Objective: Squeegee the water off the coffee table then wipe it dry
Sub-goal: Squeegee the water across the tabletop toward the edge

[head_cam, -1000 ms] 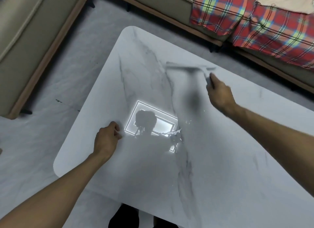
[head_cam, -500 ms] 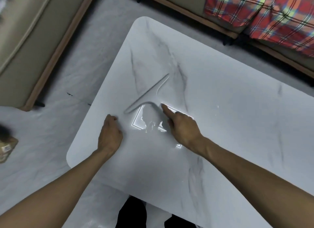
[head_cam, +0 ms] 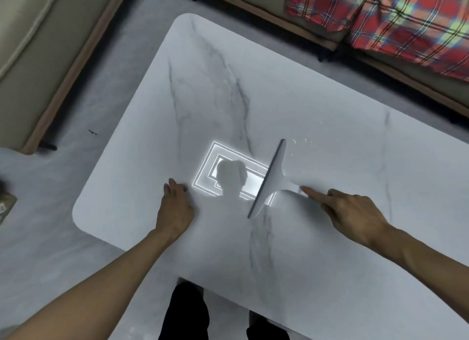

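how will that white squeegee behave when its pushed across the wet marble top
The squeegee looks like thin moulded plastic, so probably light and stiff. On the glossy coffee table, with droplets beside the blade, it should glide easily. The right hand holds only the handle's end, so the long blade may swivel.

One coffee table (head_cam: 330,98), one squeegee (head_cam: 270,178), two sofas (head_cam: 38,47), two hands (head_cam: 175,210).
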Demonstrator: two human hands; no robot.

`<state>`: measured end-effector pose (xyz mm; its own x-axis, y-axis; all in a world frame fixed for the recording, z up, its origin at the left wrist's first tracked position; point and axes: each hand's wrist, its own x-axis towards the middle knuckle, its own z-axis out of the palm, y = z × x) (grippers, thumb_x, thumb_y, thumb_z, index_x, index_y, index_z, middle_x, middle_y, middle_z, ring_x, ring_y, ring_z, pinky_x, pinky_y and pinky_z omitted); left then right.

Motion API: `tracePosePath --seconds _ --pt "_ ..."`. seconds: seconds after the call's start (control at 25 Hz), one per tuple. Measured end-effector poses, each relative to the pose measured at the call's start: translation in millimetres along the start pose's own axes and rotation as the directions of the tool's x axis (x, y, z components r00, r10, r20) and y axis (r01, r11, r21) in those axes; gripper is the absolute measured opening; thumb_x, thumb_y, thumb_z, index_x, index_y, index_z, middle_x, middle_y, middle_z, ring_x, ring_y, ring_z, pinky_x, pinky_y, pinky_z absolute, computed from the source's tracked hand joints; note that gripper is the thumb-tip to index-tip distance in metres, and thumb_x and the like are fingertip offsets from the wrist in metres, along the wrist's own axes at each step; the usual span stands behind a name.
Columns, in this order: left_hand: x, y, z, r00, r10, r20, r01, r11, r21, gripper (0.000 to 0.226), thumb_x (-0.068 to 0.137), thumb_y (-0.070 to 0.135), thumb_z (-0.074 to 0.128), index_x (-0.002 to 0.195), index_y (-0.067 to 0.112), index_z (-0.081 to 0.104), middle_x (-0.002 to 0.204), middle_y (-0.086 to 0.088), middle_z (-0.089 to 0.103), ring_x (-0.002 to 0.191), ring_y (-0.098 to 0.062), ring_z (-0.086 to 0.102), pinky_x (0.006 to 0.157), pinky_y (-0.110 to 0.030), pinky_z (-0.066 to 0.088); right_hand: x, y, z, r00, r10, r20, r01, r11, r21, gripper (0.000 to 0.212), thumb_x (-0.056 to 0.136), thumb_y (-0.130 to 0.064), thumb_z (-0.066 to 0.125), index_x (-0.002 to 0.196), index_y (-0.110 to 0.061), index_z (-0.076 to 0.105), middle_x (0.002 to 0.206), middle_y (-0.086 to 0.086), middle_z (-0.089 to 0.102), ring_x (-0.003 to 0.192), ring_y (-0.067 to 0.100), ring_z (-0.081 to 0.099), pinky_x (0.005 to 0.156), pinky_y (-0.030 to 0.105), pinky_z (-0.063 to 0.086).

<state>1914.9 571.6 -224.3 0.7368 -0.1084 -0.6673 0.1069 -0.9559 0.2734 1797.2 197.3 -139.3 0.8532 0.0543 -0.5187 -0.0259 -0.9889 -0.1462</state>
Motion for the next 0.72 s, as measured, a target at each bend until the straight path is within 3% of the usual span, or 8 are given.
tracePosePath --seconds 0.16,0.28,0.44,0.56,0.72 --pt "-23 23 27 0.998 -0.051 0.034 0.051 0.999 0.008 0.043 0.08 0.001 0.049 0.123 0.001 0.044 0.148 -0.023 0.028 0.126 -0.04 0.045 0.088 -0.04 0.045 -17 23 -12 1.0 -0.015 -0.005 0.015 1.0 0.011 0.053 0.099 -0.033 0.034 0.144 -0.056 0.019 0.074 -0.01 0.043 0.065 0.024 0.059 0.053 0.03 0.039" --pt "-25 31 32 0.992 -0.107 0.074 0.105 0.994 0.03 0.055 0.086 0.0 0.045 0.138 -0.004 0.032 0.159 -0.026 0.007 0.142 -0.04 0.029 0.106 -0.04 0.035 3 -2 -13 0.984 -0.169 -0.063 0.171 0.984 0.039 0.052 0.097 -0.033 0.038 0.143 -0.055 0.026 0.083 -0.007 0.056 0.069 0.029 0.061 0.053 0.029 0.038" --pt "-25 32 29 0.987 -0.121 0.102 0.116 0.992 0.052 0.059 0.089 -0.003 0.041 0.144 -0.006 0.021 0.159 -0.027 0.001 0.144 -0.038 0.025 0.108 -0.039 0.033 30 -50 15 0.924 -0.381 -0.03 0.382 0.924 0.022 0.049 0.098 -0.034 0.044 0.14 -0.054 0.032 0.103 -0.003 0.064 0.082 0.029 0.064 0.059 0.03 0.036" --pt "-27 28 28 0.983 -0.132 0.125 0.126 0.991 0.052 0.074 0.089 0.001 0.044 0.15 -0.005 0.003 0.159 -0.026 0.001 0.134 -0.041 0.041 0.104 -0.04 0.037 28 -47 25 0.901 -0.43 -0.058 0.423 0.901 -0.094 0.06 0.085 -0.025 0.067 0.136 -0.049 0.046 0.088 -0.004 0.065 0.062 0.024 0.063 0.05 0.024 0.028" --pt "-27 36 26 0.985 -0.121 0.12 0.11 0.99 0.091 0.058 0.09 0.0 0.045 0.144 -0.008 0.023 0.158 -0.028 0.007 0.142 -0.039 0.029 0.106 -0.042 0.035 -4 1 20 0.938 -0.339 -0.076 0.331 0.938 -0.101 0.069 0.07 -0.021 0.08 0.129 -0.046 0.055 0.073 -0.004 0.063 0.039 0.021 0.053 0.041 0.022 0.022"
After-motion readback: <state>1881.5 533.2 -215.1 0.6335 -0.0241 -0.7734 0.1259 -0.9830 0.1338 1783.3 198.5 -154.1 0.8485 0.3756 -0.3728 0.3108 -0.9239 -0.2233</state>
